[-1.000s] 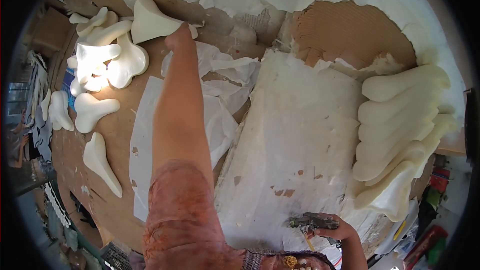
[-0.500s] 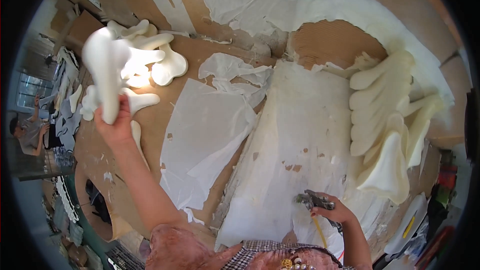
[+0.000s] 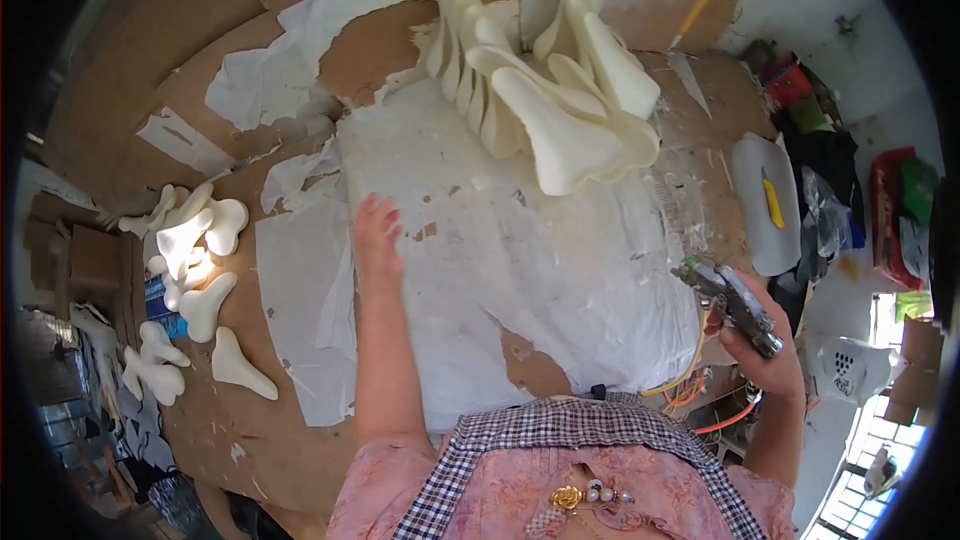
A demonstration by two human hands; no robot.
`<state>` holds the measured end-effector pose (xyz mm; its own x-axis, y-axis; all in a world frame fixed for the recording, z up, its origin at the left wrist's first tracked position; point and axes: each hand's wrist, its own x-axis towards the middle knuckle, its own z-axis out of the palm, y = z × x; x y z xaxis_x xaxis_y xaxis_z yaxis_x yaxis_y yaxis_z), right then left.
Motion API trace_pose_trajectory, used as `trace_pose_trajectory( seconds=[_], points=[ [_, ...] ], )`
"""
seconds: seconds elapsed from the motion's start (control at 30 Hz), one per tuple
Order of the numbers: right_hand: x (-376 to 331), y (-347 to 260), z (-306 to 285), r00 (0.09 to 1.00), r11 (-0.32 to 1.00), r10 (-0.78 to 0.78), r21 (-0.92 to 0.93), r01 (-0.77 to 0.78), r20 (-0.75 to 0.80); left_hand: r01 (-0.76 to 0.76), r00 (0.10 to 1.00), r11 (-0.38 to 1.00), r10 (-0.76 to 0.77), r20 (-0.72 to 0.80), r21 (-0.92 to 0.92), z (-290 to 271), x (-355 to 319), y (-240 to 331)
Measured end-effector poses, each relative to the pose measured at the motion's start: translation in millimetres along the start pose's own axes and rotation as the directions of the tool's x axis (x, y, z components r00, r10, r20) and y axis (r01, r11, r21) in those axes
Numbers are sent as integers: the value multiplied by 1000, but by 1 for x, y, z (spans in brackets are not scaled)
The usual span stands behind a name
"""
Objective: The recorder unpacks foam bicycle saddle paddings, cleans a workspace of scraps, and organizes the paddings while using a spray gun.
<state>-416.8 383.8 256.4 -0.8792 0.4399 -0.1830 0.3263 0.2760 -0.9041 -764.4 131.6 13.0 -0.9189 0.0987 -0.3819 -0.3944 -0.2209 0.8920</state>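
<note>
My left hand (image 3: 378, 238) is empty, fingers apart, above the left side of the paper-covered work surface (image 3: 480, 290). My right hand (image 3: 778, 365) grips a metal spray gun (image 3: 735, 302) at the right edge of that surface, its nozzle toward the far left. Beyond my hands, several pale saddle-shaped foam pads (image 3: 560, 135) lean in an overlapping row on the far part of the white paper. More white foam pads (image 3: 207, 307) lie in a loose pile on the brown board to the left, lit by a bright spot.
Yellow and orange hoses (image 3: 725, 425) run below the spray gun. A white tray (image 3: 765, 190) with a yellow-handled tool stands at the right, beside plastic bags and a red bin (image 3: 895, 210). Torn white paper (image 3: 310, 290) covers part of the board. Cardboard (image 3: 150, 30) rises behind.
My left hand has let go of a white foam pad and come back from the pile toward the middle. The view has turned right; the spray gun stays in my right hand.
</note>
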Motion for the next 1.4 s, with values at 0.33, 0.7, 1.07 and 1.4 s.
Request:
trace_pose_trajectory(
  seconds=[0.33, 0.7, 1.07, 1.4],
  points=[
    [-35, 20, -36, 961, 959, -241, 119, 257, -136, -282, 949, 809, 158, 272, 516, 194, -35, -125],
    [-13, 77, -89, 988, 987, -149, 61, 146, 39, -442, 796, 531, 604, 43, 723, 71, -55, -44],
    [23, 62, -81, 975, 974, -222, -55, 221, -16, -8, 989, 980, -22, 145, 198, 176, -6, -108],
    [5, 44, -78, 953, 951, -293, 81, 299, -81, -368, 905, 559, 399, 148, 743, 235, -21, -67]
  ],
)
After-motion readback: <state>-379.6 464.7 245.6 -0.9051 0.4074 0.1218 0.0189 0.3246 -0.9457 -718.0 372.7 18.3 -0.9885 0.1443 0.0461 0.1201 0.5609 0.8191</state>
